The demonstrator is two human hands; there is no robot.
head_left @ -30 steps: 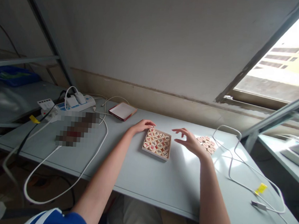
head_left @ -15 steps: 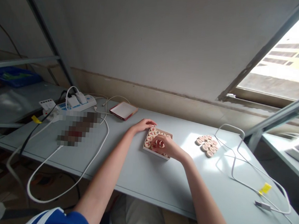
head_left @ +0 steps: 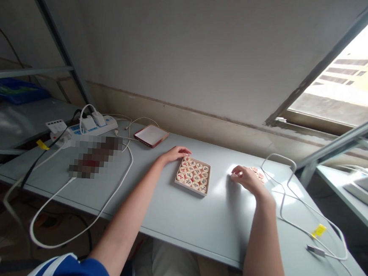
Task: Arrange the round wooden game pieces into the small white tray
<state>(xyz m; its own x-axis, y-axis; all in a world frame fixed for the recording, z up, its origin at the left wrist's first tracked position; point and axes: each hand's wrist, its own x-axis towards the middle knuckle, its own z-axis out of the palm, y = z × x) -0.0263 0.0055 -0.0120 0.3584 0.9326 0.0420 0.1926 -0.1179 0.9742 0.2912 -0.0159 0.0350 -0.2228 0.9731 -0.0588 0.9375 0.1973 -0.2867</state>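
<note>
A shallow open box (head_left: 191, 191) holds round wooden Chinese chess pieces (head_left: 197, 172) in rows, marked with red and dark characters. My left hand (head_left: 173, 154) rests at its far left corner, fingers stretched out and touching the rim. To the right, my right hand (head_left: 247, 178) hovers low over the table beside a group of loose chess pieces (head_left: 258, 172), partly covering them. Its fingers are bent and slightly apart, and no piece shows between them.
A box lid (head_left: 152, 135) lies near the wall. Left of it are a white power strip (head_left: 94, 124) with plugs and a blurred-out item (head_left: 96, 158). White cables (head_left: 282, 201) loop over the right side of the grey table (head_left: 165, 213). Metal frame bars stand at both sides.
My right hand has left the box and moved right to the loose pieces, uncovering the rows in the box. My left hand has stayed at the box corner.
</note>
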